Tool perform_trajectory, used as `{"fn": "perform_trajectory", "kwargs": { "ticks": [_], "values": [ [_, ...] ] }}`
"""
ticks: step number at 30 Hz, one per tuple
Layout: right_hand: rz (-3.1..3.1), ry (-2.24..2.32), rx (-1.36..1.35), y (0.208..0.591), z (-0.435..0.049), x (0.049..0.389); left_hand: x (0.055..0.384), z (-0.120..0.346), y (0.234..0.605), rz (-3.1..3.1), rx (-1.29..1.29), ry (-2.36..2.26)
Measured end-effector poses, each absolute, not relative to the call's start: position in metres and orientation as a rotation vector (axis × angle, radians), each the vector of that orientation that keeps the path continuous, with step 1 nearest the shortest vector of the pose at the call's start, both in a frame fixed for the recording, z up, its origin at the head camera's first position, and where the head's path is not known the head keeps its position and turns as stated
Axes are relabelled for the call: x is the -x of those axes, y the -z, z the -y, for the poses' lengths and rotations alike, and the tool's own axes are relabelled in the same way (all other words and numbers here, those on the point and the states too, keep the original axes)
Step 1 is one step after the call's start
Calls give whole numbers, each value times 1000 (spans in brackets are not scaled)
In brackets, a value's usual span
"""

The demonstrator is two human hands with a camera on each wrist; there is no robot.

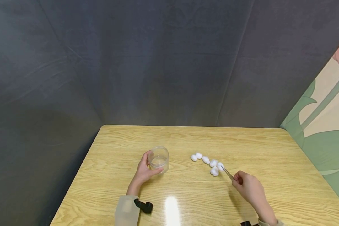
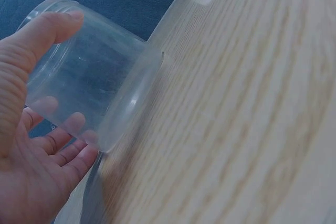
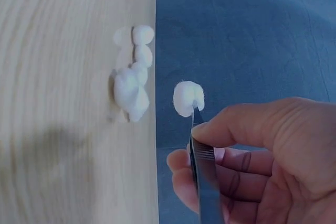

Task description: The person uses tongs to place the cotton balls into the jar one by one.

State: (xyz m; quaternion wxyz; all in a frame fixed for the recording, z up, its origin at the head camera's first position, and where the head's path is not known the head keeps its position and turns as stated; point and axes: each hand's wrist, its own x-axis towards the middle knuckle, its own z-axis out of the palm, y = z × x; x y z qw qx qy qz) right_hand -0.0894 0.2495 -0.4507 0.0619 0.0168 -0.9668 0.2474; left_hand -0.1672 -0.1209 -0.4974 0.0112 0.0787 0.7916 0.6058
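Note:
My left hand [image 1: 143,172] grips a clear round plastic jar [image 1: 159,169] on the table, its open top facing up. In the left wrist view the thumb lies across the jar [image 2: 100,66] near its rim, with the fingers around the other side. My right hand [image 1: 250,188] pinches metal tweezers [image 3: 206,177] between thumb and fingers. A white cotton ball [image 3: 185,98] sits between the tweezer tips, held off the table and apart from the others in the right wrist view. Several more cotton balls [image 1: 205,159] lie in a loose row between the two hands.
The wooden table [image 1: 124,141] has a dark cloth backdrop [image 1: 164,62] behind it and along the left. A wall with a painted flower [image 1: 327,125] stands at the right. Black straps [image 1: 144,206] with small devices sit on the wrists.

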Motion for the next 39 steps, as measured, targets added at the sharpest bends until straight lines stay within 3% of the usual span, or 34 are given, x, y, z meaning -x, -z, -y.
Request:
{"fn": "perform_trajectory", "kwargs": {
  "ticks": [10, 20, 39],
  "values": [
    [2887, -741, -107, 440, -237, 99, 178, 125, 525, -2494, -229, -1898],
    [2855, -759, -148, 433, -224, 107, 164, 121, 491, -2447, -246, -1908],
    [2845, -840, -192, 425, -195, 121, 168, 121, 496, -2461, -227, -1893]
  ]
}}
